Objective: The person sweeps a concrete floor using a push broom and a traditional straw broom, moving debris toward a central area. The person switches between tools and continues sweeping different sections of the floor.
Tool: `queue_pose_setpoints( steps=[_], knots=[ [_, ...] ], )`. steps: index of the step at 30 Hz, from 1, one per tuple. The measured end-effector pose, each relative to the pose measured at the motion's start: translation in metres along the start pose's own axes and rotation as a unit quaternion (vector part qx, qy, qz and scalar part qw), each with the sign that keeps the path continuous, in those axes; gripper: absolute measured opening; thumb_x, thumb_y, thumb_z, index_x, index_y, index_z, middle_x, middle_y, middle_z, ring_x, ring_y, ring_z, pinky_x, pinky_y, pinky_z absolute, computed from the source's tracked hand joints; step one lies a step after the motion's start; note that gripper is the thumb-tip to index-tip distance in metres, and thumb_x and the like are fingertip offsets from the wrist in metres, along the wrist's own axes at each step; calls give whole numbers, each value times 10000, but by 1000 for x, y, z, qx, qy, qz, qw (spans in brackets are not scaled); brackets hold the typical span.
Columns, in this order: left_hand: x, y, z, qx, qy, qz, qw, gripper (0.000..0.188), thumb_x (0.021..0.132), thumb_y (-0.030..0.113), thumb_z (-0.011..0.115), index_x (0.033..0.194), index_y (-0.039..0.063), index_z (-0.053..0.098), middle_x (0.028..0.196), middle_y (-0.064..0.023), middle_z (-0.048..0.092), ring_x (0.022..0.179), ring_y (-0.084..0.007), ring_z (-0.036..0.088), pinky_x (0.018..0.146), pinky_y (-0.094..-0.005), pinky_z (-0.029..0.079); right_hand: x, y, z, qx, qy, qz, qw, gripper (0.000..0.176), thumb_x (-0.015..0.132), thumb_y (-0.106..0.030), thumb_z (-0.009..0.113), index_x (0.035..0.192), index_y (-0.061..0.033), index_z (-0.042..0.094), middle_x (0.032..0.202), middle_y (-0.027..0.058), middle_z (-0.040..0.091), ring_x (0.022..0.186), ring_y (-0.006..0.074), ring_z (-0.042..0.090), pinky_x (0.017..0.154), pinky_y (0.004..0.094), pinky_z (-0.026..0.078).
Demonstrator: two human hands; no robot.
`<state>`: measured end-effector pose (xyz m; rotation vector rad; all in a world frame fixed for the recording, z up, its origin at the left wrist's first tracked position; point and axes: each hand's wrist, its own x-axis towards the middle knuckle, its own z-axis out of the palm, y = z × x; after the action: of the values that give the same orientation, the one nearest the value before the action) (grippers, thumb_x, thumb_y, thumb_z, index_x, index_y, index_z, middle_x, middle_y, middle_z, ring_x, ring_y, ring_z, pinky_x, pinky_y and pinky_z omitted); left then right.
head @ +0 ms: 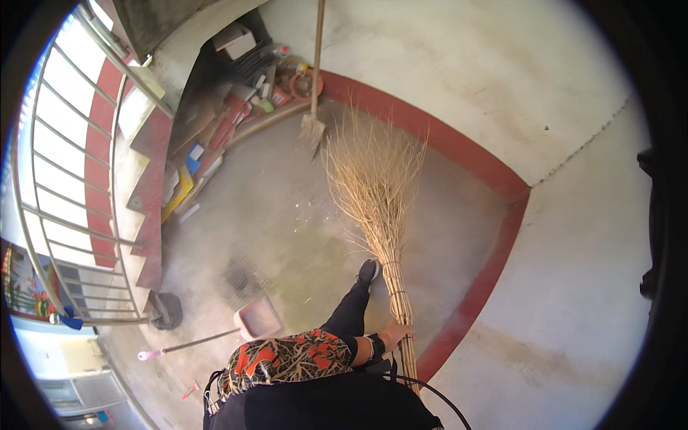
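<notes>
My left hand, with a dark band on its wrist, reaches across my body and grips the stick shaft of a large twig broom. The broom's bound bundle runs up and away from me, its bristles fanned out over the concrete floor. The lower end of the shaft passes behind my torso. My right hand is out of view. A black shoe stands just left of the broom. To the left of my leg, a pink long-handled dustpan lies on the floor.
A shovel leans against the far wall. Boxes, bottles and scraps fill the space beneath the stairs. A metal railing rises at left, near a dark bag. Red-based walls bound the right side. Small white bits dot the floor.
</notes>
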<state>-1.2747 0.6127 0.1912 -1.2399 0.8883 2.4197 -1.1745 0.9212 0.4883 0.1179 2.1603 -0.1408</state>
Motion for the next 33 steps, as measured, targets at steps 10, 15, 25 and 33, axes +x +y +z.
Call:
queue_pose_setpoints(
  steps=[10,15,25,33],
  knots=[
    [-37,37,35,116,-253,59,959,363,747,-20,713,1039,56,513,843,-49,608,800,-167,630,691,-314,542,68,-23,106,295,69,-23,953,519,839,-384,639,1236,-79,501,1104,147,606,994,273,605,812,408,495],
    [-81,67,-4,223,-339,49,913,367,769,-38,694,1078,42,513,943,-55,625,945,-196,631,814,-326,525,117,-111,73,566,159,-226,777,580,845,-392,650,1295,-67,480,1179,139,596,1051,251,598,851,395,493],
    [-104,143,-57,318,-468,-39,824,494,847,30,647,1281,15,413,983,-66,633,990,-198,628,840,-316,513,229,-353,-102,692,109,-242,671,369,846,-225,675,1126,3,595,949,91,656,835,209,627,723,370,524],
    [-34,221,-46,431,-468,-85,767,549,868,63,635,1338,14,355,991,-68,636,985,-190,628,835,-306,511,210,-354,-92,715,154,-326,599,519,751,-115,753,1193,51,538,1035,107,646,876,181,619,764,316,508]
  ],
)
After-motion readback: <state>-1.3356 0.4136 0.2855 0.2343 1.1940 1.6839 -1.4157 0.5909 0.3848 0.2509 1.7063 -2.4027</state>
